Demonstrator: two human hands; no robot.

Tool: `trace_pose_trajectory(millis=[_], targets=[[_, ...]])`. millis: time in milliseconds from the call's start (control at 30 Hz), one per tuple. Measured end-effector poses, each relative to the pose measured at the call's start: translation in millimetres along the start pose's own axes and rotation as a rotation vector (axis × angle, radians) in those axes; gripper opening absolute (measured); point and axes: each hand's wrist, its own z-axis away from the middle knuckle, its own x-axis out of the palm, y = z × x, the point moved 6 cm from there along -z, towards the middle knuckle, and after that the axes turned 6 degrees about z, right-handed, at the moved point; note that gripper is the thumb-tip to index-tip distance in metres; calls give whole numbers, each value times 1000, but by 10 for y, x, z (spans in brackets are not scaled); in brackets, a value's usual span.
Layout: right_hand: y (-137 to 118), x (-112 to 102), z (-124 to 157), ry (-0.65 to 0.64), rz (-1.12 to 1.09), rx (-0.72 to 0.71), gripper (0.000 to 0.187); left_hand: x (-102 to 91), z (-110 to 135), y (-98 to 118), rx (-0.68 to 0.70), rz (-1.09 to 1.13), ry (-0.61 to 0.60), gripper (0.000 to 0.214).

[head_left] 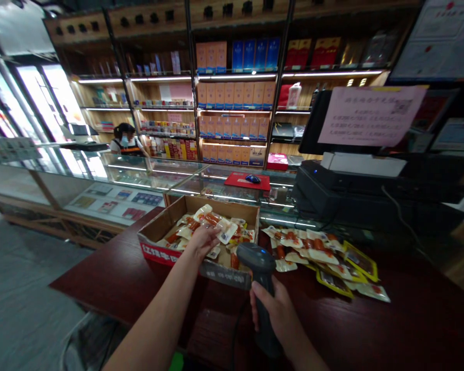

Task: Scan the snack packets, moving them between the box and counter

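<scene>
My left hand [206,239] is closed on a clear-and-white packet of reddish-brown sausage [212,219], held over an open cardboard box [226,274]. More such packets lie in the box beneath it. In my right hand [272,304] is a dark grey barcode scanner [257,260], fingers wrapped round its handle and its head pointing left over the box's front right corner. To the right of the box a pile of sausage packets [317,245] rests on the dark wooden table, with yellow-edged packets [359,260] at its right side.
Behind the table runs a glass display counter [185,180] bearing a red mat [235,180] and a mouse [252,179]. A monitor [313,123] with a pink paper sheet stands at the right. A masked person [127,141] is behind the counter, before stocked shelves.
</scene>
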Motion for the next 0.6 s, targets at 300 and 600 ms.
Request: trace_pose_trajectory(millis=[300, 600], targets=[[-76, -630, 119, 135, -53, -67, 46, 722, -1, -225, 58, -147, -281, 16], [-101, -1574, 401, 403, -105, -128, 52, 1919, -227, -1111, 128, -823, -359, 3]])
